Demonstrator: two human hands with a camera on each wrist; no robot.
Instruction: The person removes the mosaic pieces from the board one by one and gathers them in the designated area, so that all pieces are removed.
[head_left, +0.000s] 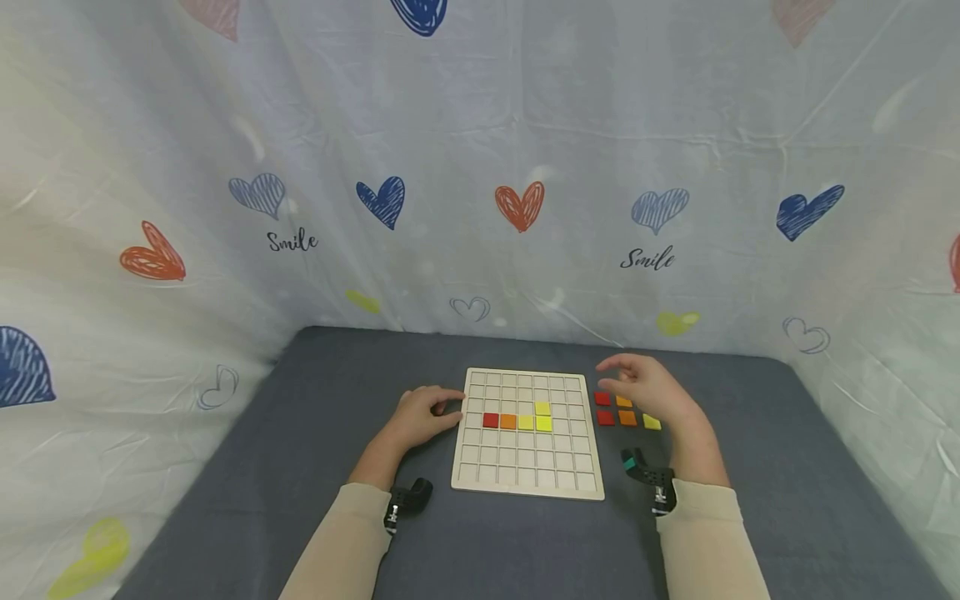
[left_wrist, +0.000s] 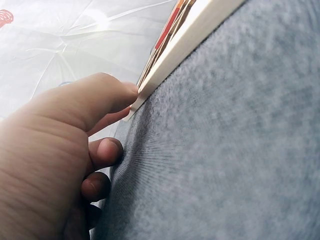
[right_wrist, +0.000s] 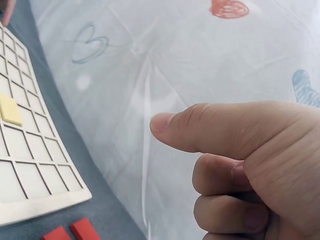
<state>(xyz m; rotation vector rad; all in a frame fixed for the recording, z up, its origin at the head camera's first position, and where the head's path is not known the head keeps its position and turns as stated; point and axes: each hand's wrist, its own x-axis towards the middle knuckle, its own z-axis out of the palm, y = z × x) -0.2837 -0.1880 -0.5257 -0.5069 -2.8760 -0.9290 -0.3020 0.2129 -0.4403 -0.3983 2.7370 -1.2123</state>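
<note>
A pale wooden grid board (head_left: 527, 480) lies on the table. My left hand (head_left: 424, 417) touches the board's left edge with thumb and index fingertips, the other fingers loosely bent. One row on the board holds a red tile (head_left: 491, 420), an orange tile (head_left: 508, 422) and two yellow tiles (head_left: 526, 422); one more yellow tile (head_left: 542, 408) sits just above the row's right end. Off the board's right side, my right hand (head_left: 647, 388) hovers over loose square tiles, thumb and index finger apart with nothing between them. In the right wrist view its other fingers are bent.
Loose red tiles (head_left: 605, 417), orange tiles (head_left: 627, 418) and a yellow tile (head_left: 652, 422) lie right of the board, partly covered by the right hand. The grey tabletop (head_left: 480, 546) meets a white curtain (head_left: 450, 267) printed with hearts behind it.
</note>
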